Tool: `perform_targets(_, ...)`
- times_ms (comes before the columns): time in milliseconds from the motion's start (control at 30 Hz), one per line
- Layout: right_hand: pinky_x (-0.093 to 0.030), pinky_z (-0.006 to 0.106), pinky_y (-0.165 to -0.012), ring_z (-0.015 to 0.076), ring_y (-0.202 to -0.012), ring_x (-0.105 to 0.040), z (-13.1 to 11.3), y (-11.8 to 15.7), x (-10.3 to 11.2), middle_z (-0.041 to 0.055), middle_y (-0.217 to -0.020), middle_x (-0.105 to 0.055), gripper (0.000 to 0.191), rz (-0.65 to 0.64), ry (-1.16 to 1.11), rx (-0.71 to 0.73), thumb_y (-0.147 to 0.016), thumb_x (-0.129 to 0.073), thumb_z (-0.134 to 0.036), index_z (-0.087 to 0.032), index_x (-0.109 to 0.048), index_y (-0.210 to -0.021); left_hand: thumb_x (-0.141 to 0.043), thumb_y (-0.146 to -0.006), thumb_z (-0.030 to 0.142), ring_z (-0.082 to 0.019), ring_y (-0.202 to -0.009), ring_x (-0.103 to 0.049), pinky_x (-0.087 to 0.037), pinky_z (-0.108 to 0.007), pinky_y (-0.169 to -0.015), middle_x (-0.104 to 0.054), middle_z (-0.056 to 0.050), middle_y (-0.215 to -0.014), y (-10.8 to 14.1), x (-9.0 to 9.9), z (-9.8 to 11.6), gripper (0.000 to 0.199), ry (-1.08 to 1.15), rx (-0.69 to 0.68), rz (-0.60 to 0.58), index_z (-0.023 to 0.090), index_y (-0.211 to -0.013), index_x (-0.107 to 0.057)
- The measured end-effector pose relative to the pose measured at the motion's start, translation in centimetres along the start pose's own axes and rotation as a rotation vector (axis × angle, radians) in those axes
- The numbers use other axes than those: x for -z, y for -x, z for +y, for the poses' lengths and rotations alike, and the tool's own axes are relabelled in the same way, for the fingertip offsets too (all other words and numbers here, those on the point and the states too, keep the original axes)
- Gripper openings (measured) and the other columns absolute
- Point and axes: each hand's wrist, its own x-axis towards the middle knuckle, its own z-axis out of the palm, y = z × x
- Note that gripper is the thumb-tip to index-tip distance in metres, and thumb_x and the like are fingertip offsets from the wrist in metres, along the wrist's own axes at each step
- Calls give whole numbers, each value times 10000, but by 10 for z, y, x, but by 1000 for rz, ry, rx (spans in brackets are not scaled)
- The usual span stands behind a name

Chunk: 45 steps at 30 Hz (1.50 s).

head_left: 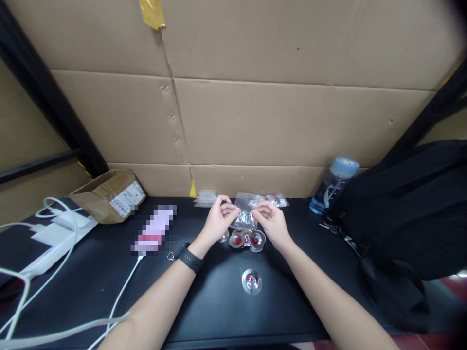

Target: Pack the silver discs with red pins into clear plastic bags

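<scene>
Possibly the weakest spot is the clear plastic bag (244,221): its film looks thin and slick, so an uneven tug between the left hand (222,217) and the right hand (273,223) could split it or let one edge slip free. If it is unsealed, a sudden tilt might tip out whatever it contains; the glare and small scale leave me unable to say whether its mouth is closed or what is inside. The cluster of metal discs with red centres (246,239) sits just in front of the bag, close below the hands, so a dropping wrist could knock one across the worktop (215,311). A single disc (251,282) lies apart, nearer the person and between the forearms, where a sleeveless arm swinging inward might brush it.

As for the grip, both hands appear to be pinching the bag between thumb and fingers, one at each side. The bag therefore lies between the two sets of fingertips, its middle unsupported by either palm, above the far part of the worktop and in front of another bag with red pieces (280,200).
</scene>
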Motion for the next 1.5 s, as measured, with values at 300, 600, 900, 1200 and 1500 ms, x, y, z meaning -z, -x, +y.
perform_targets(300, -573, 308, -708, 196, -772, -712, 1, -1, 4, 60, -859, -749, 208, -33, 86, 79, -803, -784, -370, -199, -668, -829, -575, -920, 187, -221, -1083, -665, -525, -361, -947, -703, -107, -1150, 2, 3, 7, 224, -312, -202, -122, 179, -800, -764)
perform_targets(600, -607, 342, -765, 158, -742, -689, 0, -2, 12, 113, -1279, -693, 322, -143, 200, 134, -818, -741, -279, -226, -771, -1135, -698, -876, 253, -154, -873, -687, -585, -334, -844, -508, -138, -1523, 2, 7, 11, 495, -157, -93, -255, 235, -1368, -645)
perform_targets(900, -574, 284, -652, 104, -637, -622, -11, -5, 15, 150, -1382, -638, 515, -137, 258, 119, -803, -710, -262, -215, -689, -1316, -579, -897, 175, -144, -814, -662, -542, -281, -746, -656, -96, -1142, 4, 6, 14, 518, -396, -173, -62, 214, -1410, -521)
perform_targets(1200, -594, 347, -729, 208, -701, -724, -5, -5, 19, 60, -789, -772, 590, -103, 392, -26, -794, -707, -227, -165, -625, -1375, -711, -821, 243, -285, -1101, -594, -435, -407, -920, -651, -108, -1237, 21, -11, 27, 433, -1110, -616, -369, 223, -1242, -610)
perform_targets(1500, -585, 335, -849, 193, -953, -733, -11, 4, 7, 96, -1110, -756, 583, -214, 169, 127, -873, -694, -264, -244, -488, -1418, -535, -956, 123, -220, -852, -576, -379, -367, -744, -703, -77, -959, 15, -3, 10, 180, -1315, -703, -299, 194, -1035, -680)
